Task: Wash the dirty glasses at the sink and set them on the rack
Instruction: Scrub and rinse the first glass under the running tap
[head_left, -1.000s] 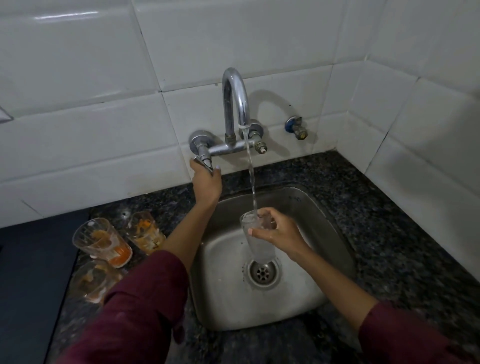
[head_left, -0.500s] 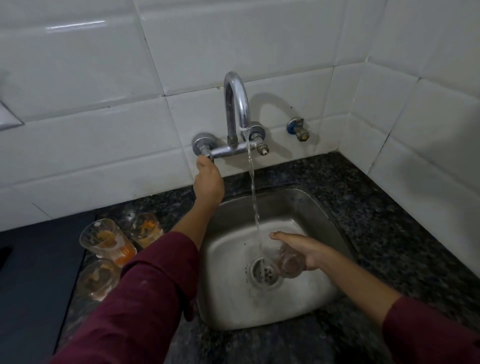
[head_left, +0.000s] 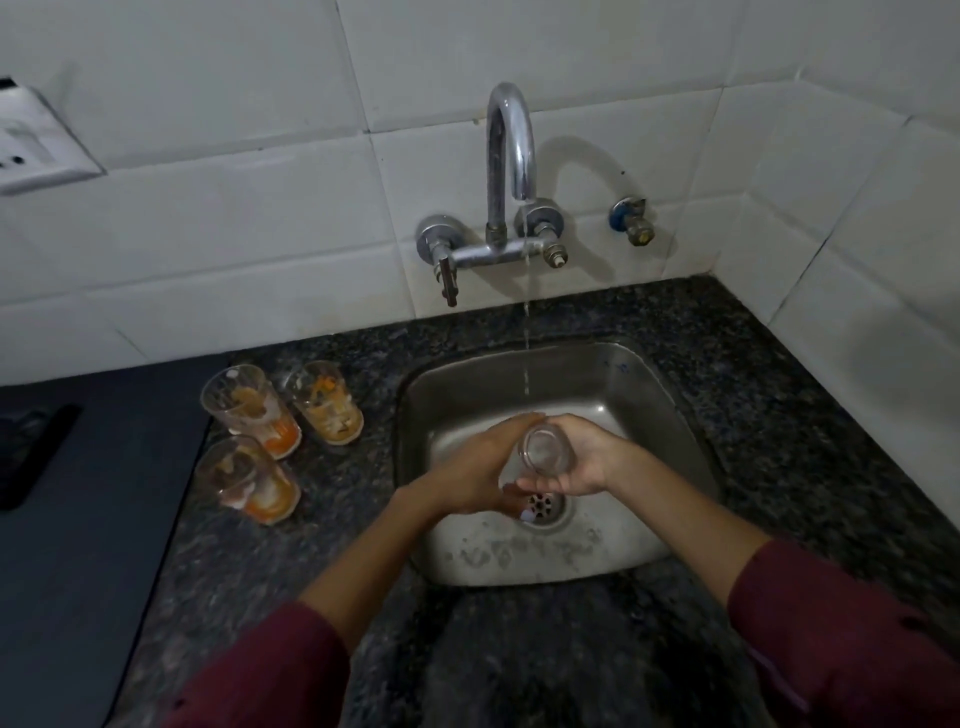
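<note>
A: Where is the glass being washed?

B: The small clear drinking glass (head_left: 545, 451) is over the square stainless steel sink (head_left: 670, 410), just above the round metal drain (head_left: 543, 506), tipped so its mouth faces up toward the camera.

A: How do the hands sit on it?

B: The right hand (head_left: 582, 462) curls its fingers around the glass from the right side of the sink. The left hand (head_left: 480, 470) wraps its fingers against the glass from the left, thumb low near the drain.

A: And the tap?

B: The curved chrome wall tap (head_left: 509, 156) stands behind the sink, and a thin stream of water (head_left: 527, 332) falls from it into the sink, behind the hands.

A: The other glasses?

B: 3 clear dirty glasses with orange residue (head_left: 249, 405) stand close together on the dark speckled granite table (head_left: 322, 545), left of the sink. A white wall socket (head_left: 31, 145) is far left of the tap.
</note>
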